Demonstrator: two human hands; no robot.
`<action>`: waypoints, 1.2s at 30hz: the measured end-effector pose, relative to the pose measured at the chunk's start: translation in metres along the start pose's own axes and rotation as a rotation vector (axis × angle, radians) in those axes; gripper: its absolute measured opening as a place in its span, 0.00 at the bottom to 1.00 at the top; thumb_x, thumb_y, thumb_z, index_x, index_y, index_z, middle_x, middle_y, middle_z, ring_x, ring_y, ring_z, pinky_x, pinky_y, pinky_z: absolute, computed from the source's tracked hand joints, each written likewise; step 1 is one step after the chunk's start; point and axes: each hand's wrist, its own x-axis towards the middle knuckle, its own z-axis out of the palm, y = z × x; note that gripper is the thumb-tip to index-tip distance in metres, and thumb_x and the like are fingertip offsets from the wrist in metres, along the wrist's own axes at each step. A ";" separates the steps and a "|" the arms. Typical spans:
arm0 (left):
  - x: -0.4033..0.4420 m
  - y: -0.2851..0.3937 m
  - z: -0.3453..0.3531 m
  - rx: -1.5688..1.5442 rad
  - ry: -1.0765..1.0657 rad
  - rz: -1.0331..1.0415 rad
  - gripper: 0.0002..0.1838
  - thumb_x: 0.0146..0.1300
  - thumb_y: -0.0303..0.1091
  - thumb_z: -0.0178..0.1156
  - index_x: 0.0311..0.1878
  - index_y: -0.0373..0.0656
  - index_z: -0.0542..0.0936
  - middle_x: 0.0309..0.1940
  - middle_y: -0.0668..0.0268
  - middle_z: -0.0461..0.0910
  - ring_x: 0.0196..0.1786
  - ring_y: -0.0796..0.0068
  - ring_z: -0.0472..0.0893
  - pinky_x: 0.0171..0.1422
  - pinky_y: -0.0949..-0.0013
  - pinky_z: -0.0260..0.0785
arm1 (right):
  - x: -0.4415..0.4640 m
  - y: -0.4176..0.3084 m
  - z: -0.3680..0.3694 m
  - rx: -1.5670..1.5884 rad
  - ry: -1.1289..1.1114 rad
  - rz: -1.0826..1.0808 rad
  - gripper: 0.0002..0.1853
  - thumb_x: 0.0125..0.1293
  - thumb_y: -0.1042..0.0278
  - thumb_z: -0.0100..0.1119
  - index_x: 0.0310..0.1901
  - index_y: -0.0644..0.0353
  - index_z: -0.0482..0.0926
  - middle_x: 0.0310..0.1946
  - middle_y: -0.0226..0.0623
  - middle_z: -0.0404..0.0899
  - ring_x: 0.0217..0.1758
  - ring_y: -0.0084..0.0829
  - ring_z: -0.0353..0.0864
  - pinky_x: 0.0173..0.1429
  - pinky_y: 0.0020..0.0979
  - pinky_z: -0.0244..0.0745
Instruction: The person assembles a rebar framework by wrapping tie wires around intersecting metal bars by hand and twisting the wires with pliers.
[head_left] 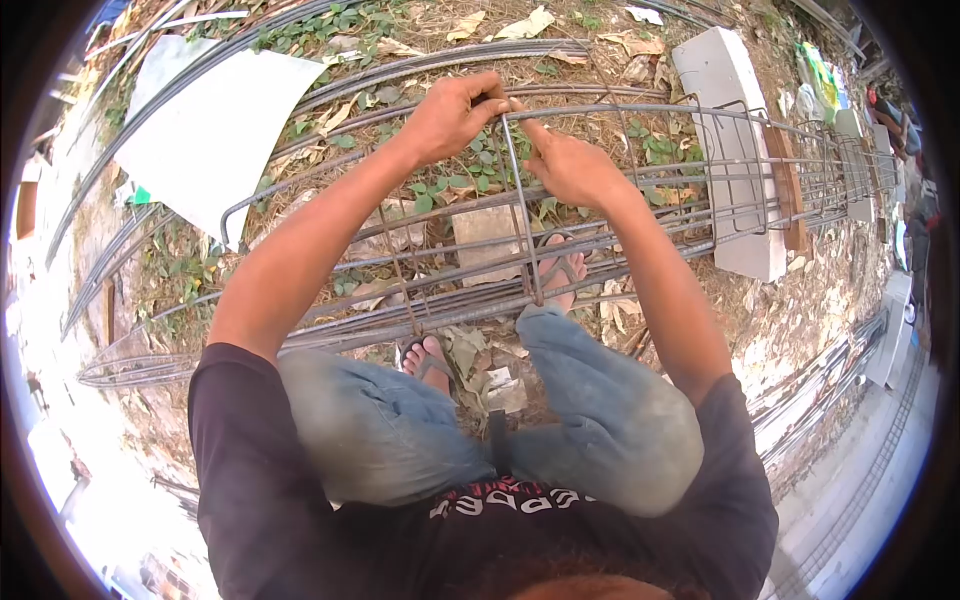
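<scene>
A long cage of steel bars (470,271) runs left to right in front of my knees, with thin square stirrups around it. My left hand (452,117) is closed at the top far corner of one stirrup (518,190), its fingertips pinched together there. Just right of that corner, my right hand (573,168) has its index finger stretched to the same joint and its other fingers curled. The fingertips of both hands nearly meet. Whatever small thing lies between them is too small to make out.
Pale concrete blocks (733,150) and a brown wooden piece (785,187) stand under the cage at the right. A white sheet (210,120) lies at the upper left. My sandalled feet (428,362) are beneath the bars. Another person (893,120) is at the far right.
</scene>
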 end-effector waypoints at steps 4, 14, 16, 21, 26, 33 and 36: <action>0.001 -0.007 0.002 -0.069 0.017 0.027 0.11 0.76 0.36 0.61 0.45 0.37 0.82 0.37 0.62 0.86 0.41 0.74 0.81 0.50 0.64 0.75 | -0.002 -0.016 -0.011 -0.180 0.079 -0.032 0.25 0.76 0.59 0.57 0.69 0.60 0.73 0.54 0.51 0.82 0.60 0.53 0.82 0.62 0.51 0.77; -0.010 -0.003 -0.019 -0.078 -0.024 -0.020 0.14 0.69 0.38 0.70 0.51 0.41 0.89 0.42 0.60 0.91 0.44 0.71 0.88 0.54 0.63 0.79 | -0.009 -0.031 -0.015 0.076 0.262 -0.079 0.16 0.70 0.65 0.60 0.53 0.64 0.86 0.49 0.56 0.84 0.52 0.53 0.84 0.58 0.48 0.78; -0.016 -0.014 -0.011 -0.058 0.026 0.092 0.16 0.67 0.38 0.71 0.54 0.43 0.89 0.45 0.58 0.91 0.47 0.66 0.89 0.57 0.61 0.80 | -0.009 -0.042 -0.034 0.151 0.141 0.004 0.15 0.69 0.65 0.61 0.49 0.66 0.87 0.42 0.57 0.86 0.47 0.54 0.86 0.54 0.48 0.78; -0.027 0.013 0.000 0.176 0.145 -0.059 0.17 0.64 0.37 0.71 0.56 0.48 0.89 0.49 0.57 0.90 0.52 0.54 0.89 0.59 0.59 0.80 | 0.009 -0.040 -0.041 0.172 0.111 0.016 0.15 0.67 0.62 0.64 0.46 0.67 0.87 0.36 0.56 0.87 0.41 0.52 0.87 0.50 0.47 0.79; -0.026 0.010 0.009 0.134 0.169 -0.095 0.17 0.65 0.36 0.70 0.56 0.46 0.89 0.49 0.56 0.90 0.52 0.53 0.89 0.58 0.57 0.80 | -0.004 -0.043 -0.053 0.042 0.104 -0.049 0.15 0.65 0.61 0.63 0.43 0.65 0.87 0.36 0.59 0.86 0.45 0.58 0.87 0.53 0.53 0.80; -0.021 0.003 0.010 0.143 0.086 -0.147 0.17 0.68 0.41 0.66 0.57 0.48 0.88 0.47 0.53 0.89 0.50 0.49 0.87 0.57 0.51 0.80 | -0.014 -0.070 -0.068 -0.245 0.153 -0.068 0.11 0.67 0.64 0.62 0.40 0.64 0.85 0.32 0.53 0.85 0.39 0.55 0.86 0.49 0.50 0.79; -0.022 0.006 0.007 0.168 0.093 -0.117 0.17 0.69 0.41 0.65 0.57 0.48 0.89 0.46 0.51 0.89 0.49 0.48 0.87 0.57 0.50 0.80 | -0.008 -0.070 -0.065 -0.180 0.180 -0.099 0.11 0.66 0.64 0.61 0.40 0.64 0.85 0.29 0.53 0.84 0.38 0.56 0.85 0.48 0.52 0.78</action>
